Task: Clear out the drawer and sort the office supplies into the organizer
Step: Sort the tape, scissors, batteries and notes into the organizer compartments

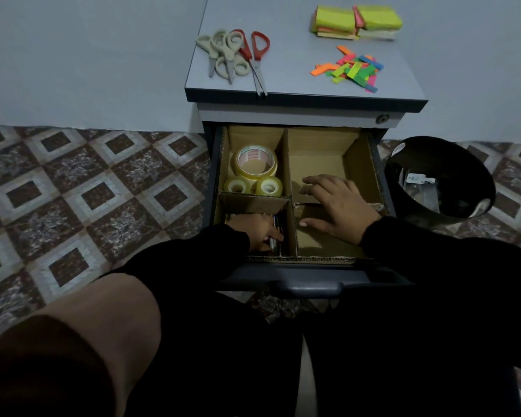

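The open drawer [310, 279] holds a cardboard organizer [287, 164] with four compartments. Three tape rolls [255, 162] sit in its back left compartment. My left hand [257, 231] reaches into the front left compartment, fingers curled around pens [277, 224] lying there. My right hand [336, 203] rests flat, fingers spread, on the divider between the two right compartments, which hold nothing visible. On the cabinet top [298, 55] lie several scissors [235, 54], stacks of sticky notes [357, 22] and a heap of coloured page flags [351, 69].
A black waste bin [439, 179] stands on the floor right of the cabinet, with clear packaging inside. Patterned tiled floor [88, 191] spreads to the left. My knees fill the lower part of the view, in front of the drawer handle.
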